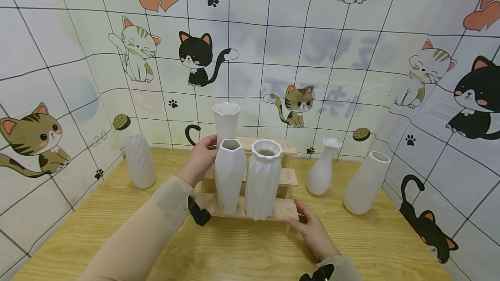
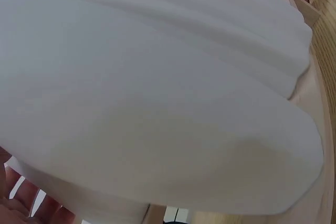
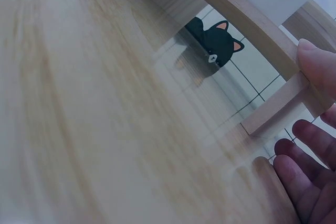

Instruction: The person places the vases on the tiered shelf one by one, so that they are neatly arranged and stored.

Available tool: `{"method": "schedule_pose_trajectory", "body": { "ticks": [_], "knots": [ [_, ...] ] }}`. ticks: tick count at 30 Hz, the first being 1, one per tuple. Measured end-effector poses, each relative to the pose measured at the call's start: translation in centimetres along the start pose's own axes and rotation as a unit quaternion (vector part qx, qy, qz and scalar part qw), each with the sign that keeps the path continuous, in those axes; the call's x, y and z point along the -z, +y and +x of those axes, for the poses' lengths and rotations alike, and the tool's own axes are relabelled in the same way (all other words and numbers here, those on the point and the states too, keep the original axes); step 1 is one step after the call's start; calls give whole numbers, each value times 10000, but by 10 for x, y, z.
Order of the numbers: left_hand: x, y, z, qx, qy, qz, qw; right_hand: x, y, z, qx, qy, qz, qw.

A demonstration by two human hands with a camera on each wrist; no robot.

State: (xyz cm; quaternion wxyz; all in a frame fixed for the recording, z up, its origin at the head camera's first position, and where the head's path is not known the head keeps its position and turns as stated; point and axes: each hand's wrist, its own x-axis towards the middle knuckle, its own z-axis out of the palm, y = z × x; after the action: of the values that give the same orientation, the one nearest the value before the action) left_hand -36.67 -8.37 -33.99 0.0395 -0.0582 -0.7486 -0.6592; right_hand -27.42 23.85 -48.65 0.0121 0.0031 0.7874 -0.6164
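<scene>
A three-step wooden stand stands in the middle of the table. On its lowest step, a faceted white vase is beside a fluted white vase. Behind them rises a tall white vase with a scalloped rim. My left hand holds that tall vase from the left side; the faceted vase partly hides the grip. With my right hand I grip the lowest step's right end, thumb against the board's edge and fingers lower down beside the stand's leg.
To the left, a textured white vase stands on the wooden table. On the right are a narrow-necked white vase and a smooth wide-mouthed one. A tiled wall covering with cat pictures encloses the table's back and sides.
</scene>
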Motion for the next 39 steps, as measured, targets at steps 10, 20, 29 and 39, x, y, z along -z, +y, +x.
{"method": "schedule_pose_trajectory", "body": {
  "ticks": [10, 20, 29, 39],
  "knots": [
    [14, -15, -9, -79, -218, 29, 9997, 1, 0, 0, -63, -15, -30, 10000],
    [34, -36, -36, -68, 91, -269, 9996, 1, 0, 0, -58, 13, -70, 10000],
    [58, -72, -61, 51, 585, -452, 9973, 0, 0, -1, -44, 21, -73, 10000],
    [63, -109, -84, 593, 371, -405, 9967, 0, 1, 0, -99, 9, -121, 9999]
  ]
}}
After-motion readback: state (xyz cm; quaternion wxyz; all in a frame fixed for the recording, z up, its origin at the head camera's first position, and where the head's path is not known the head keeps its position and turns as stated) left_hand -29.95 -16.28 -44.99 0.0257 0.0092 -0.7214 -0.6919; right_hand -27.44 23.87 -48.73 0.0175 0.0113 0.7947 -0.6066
